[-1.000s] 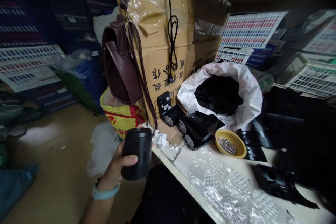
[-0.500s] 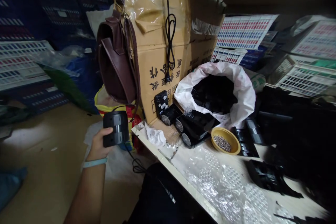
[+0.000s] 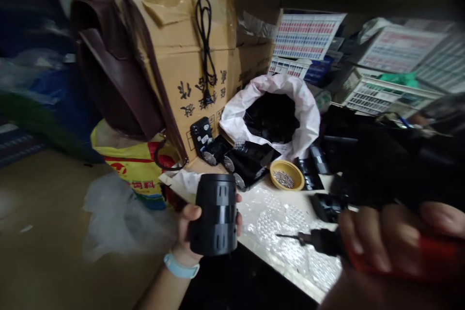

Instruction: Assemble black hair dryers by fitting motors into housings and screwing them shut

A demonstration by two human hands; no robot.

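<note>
My left hand (image 3: 186, 235) is wrapped round a black slotted plastic cylinder (image 3: 215, 215), held upright over the table's front edge. In my right hand (image 3: 388, 237) is a red and black power screwdriver (image 3: 323, 241), its thin bit pointing left toward the cylinder and apart from it. Beyond them stands a yellow bowl (image 3: 286, 176) with small metal screws inside. To its left lie several black plastic parts (image 3: 254, 160) with clear round ends. Clear dimpled discs (image 3: 290, 223) spread over the table below the bowl. Part of the screwdriver is hidden by my fingers.
A white sack (image 3: 308, 106) full of black parts stands at the back. Behind it rises a cardboard box (image 3: 170, 65) with a hanging black cable (image 3: 204, 24). A brown bag (image 3: 112, 77) hangs left, above a yellow plastic bag (image 3: 127, 164). White crates (image 3: 374, 97) stand right.
My left hand moved down and left, then back right with the cylinder now upright. The cable seen hanging below it is out of sight. My right hand has come in with the power screwdriver.
</note>
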